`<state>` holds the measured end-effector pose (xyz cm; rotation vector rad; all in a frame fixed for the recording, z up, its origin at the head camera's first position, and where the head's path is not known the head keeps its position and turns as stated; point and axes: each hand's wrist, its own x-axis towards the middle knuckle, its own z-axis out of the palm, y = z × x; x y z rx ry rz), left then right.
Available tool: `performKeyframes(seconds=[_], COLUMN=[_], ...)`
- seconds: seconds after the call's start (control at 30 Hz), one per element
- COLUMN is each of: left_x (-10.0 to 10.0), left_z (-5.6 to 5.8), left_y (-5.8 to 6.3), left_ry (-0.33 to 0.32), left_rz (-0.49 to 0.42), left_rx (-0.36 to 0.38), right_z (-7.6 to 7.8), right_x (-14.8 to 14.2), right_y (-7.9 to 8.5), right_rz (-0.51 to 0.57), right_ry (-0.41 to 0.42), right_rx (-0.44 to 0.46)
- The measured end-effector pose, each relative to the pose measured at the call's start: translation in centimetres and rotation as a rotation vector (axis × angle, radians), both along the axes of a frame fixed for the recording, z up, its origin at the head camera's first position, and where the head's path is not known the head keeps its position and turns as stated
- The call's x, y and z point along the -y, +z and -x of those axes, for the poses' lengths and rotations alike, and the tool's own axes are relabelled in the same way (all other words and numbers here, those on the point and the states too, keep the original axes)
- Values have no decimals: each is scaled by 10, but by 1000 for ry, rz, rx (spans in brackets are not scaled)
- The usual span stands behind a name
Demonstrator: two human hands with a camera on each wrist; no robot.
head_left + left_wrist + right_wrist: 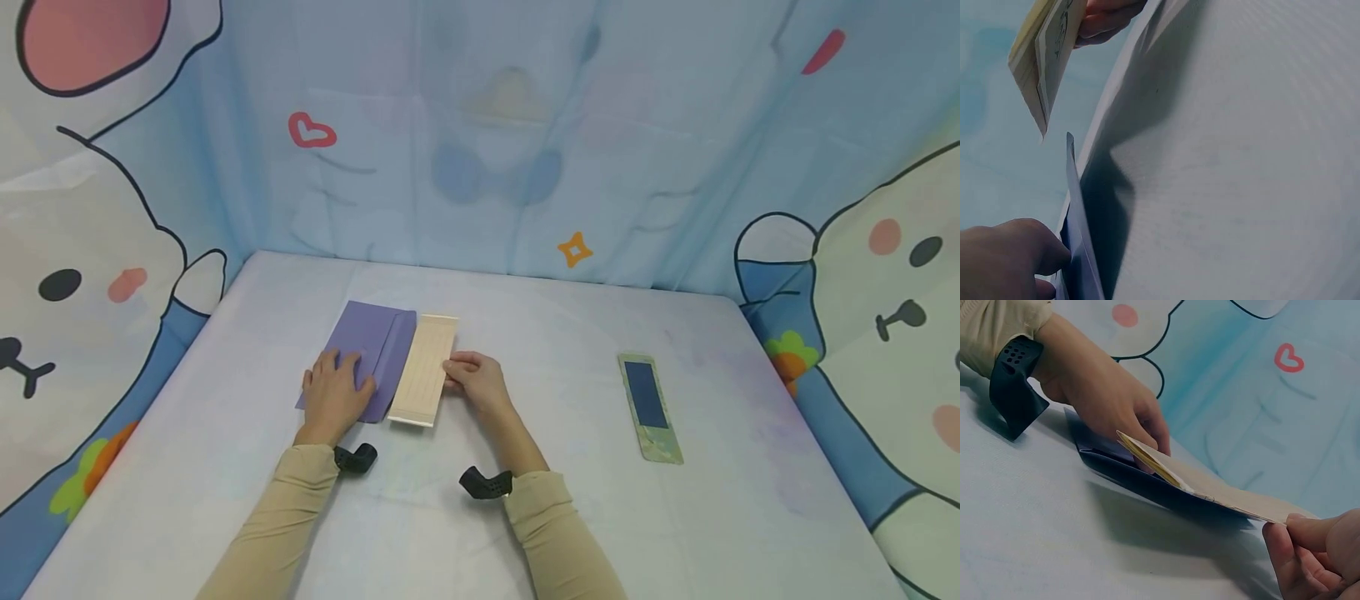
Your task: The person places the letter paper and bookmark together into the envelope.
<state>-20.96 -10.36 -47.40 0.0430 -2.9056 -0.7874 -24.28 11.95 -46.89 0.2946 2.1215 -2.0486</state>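
My left hand (336, 398) rests on a purple envelope (381, 343), its fingers spread over the paper. In the left wrist view the thumb (1047, 247) lies against the envelope's raised edge (1082, 244). My right hand (480, 379) pinches the right edge of a long, beige folded paper (426, 367) between thumb and fingers. This paper is held up just right of the envelope, close over the table. Dark line marks and a yellowish layer show between its folds (1059, 56) in the left wrist view.
A long green card (663, 446) with a dark blue rectangle lies at the right on the white-covered table (555, 358). Blue curtains (517, 208) with cartoon bears enclose the back and sides. Black wrist cameras (486, 483) sit on both wrists.
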Motion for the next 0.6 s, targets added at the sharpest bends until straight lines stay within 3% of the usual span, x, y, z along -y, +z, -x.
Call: performKeyframes(seconds=[0.6], left_x=[0], left_z=[1], left_y=[-1], left_ry=[-5], left_rz=[16], left_rx=[-3], right_z=[-2], right_x=[6], right_y=[-7], right_rz=[-15], right_ry=[6], right_rx=[-13])
